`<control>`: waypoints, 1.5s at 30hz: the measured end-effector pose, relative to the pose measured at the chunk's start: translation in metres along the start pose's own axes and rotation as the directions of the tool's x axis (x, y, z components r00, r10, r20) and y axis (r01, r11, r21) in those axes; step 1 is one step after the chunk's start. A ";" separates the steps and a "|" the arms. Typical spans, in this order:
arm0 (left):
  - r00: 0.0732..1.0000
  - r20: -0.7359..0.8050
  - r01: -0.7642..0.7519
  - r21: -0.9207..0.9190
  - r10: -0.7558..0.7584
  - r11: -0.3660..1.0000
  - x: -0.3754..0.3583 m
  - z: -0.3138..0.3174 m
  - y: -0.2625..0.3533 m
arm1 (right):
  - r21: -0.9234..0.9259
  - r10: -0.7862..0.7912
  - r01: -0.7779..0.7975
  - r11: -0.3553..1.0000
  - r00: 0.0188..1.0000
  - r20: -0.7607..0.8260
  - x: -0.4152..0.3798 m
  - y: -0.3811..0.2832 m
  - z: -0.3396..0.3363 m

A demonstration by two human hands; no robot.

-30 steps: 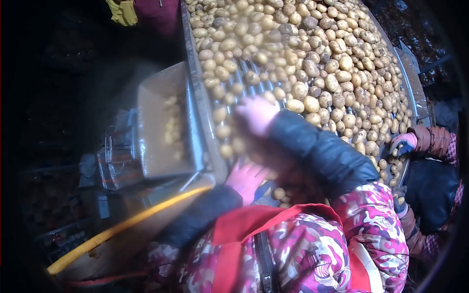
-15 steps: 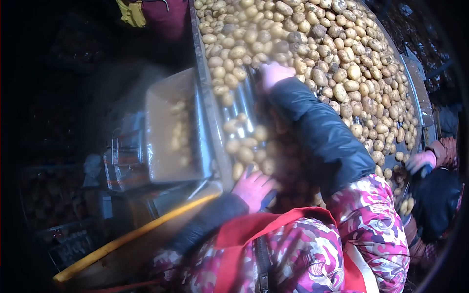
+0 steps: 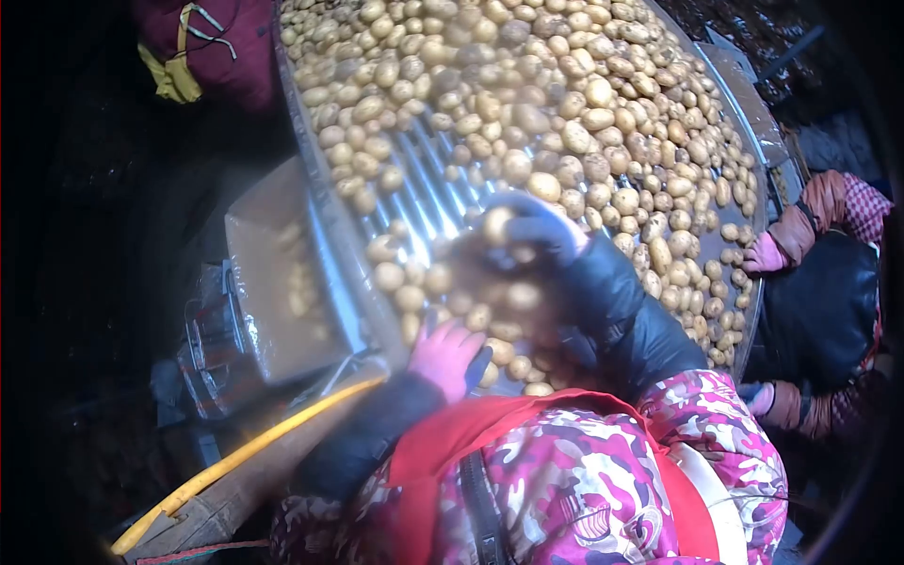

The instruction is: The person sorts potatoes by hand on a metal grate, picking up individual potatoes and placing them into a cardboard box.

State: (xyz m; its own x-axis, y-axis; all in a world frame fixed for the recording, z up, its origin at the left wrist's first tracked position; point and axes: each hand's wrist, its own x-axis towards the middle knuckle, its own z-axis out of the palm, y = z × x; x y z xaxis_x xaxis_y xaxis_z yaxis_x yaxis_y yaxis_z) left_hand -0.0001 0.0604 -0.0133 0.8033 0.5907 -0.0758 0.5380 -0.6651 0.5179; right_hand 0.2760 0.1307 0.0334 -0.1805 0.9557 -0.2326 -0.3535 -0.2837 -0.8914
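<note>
Many potatoes (image 3: 603, 118) cover a sorting table with metal bars (image 3: 414, 179). My left hand (image 3: 449, 358), in a pink glove with dark fingertips, rests at the near left edge beside several potatoes, its fingers spread. Over the near part of the bars is my right hand (image 3: 537, 226), in a pink and dark glove, blurred. A pale potato (image 3: 497, 226) shows at its fingers. Loose potatoes (image 3: 410, 298) lie between the two hands.
A cardboard box (image 3: 268, 311) holding potatoes stands left of the table's metal rim (image 3: 325, 198). A yellow bar (image 3: 254, 452) runs at lower left. At right is a co-worker's gloved hand (image 3: 767, 254). Another person's maroon clothing (image 3: 235, 47) shows at upper left.
My right hand has come back toward me from the far potatoes, and a potato now shows at its fingers. More bars are uncovered. The whole view has shifted, moving the table left in frame.
</note>
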 end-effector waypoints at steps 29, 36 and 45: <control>1.000 -0.004 -0.018 0.027 0.019 0.999 0.003 -0.007 0.004 | -0.940 -0.018 -0.210 0.268 0.975 -0.223 0.129 -0.058 -0.108; 1.000 0.018 -0.008 0.050 0.007 0.999 -0.003 0.007 -0.003 | -0.896 0.051 -0.439 0.073 0.898 -0.436 0.190 -0.043 -0.090; 1.000 0.003 -0.009 0.030 0.009 1.000 0.000 0.000 0.000 | -0.964 0.125 -0.215 -0.159 0.964 -0.236 0.176 -0.052 -0.069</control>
State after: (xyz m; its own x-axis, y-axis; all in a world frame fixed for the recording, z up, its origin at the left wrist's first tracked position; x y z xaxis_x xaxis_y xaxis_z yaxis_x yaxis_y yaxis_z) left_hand 0.0002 0.0600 -0.0132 0.8085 0.5838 -0.0737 0.5386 -0.6837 0.4924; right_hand 0.3262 0.3190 0.0119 -0.0021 0.9040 -0.4275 0.9794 -0.0844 -0.1833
